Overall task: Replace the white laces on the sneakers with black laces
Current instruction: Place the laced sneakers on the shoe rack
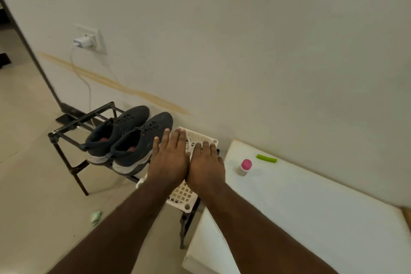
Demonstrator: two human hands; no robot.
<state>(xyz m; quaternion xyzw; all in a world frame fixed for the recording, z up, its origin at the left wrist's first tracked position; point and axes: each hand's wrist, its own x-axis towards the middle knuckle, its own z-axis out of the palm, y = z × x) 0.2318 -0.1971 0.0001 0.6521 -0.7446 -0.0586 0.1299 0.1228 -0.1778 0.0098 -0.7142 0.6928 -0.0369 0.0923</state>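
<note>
A: Quickly, near stuff first — both forearms come in from the bottom of the frame. Left hand (168, 158) and right hand (205, 163) sit at centre, palms down, side by side and touching at the thumb edges. Fingers straight and together, clamped on nothing.

B: What's under them?

A: White plastic lattice tray (200, 137) on the right end of the dark metal-bar shoe rack (66, 127). Whether the palms touch it or hover, can't tell. Something pale inside the tray, mostly hidden, could be laces, not sure.

B: Sneakers?

A: Pair of dark grey mesh sneakers with white soles (131, 138), centre-left, just beside the left hand, heels toward the camera, toes to the wall. Laces on them look dark already.

B: So what's the step?

A: Judgement: near the end, or a start pose. To proceed well, lift one sneaker by the heel collar, both hands, move it to the white padded bench top (311, 196) at lower right, and work there. Avoid the small pink-capped bottle (244, 167) and green plastic stick (266, 159) beyond it.

B: Far back?

A: White charger in a wall socket (85, 40), upper left.
</note>
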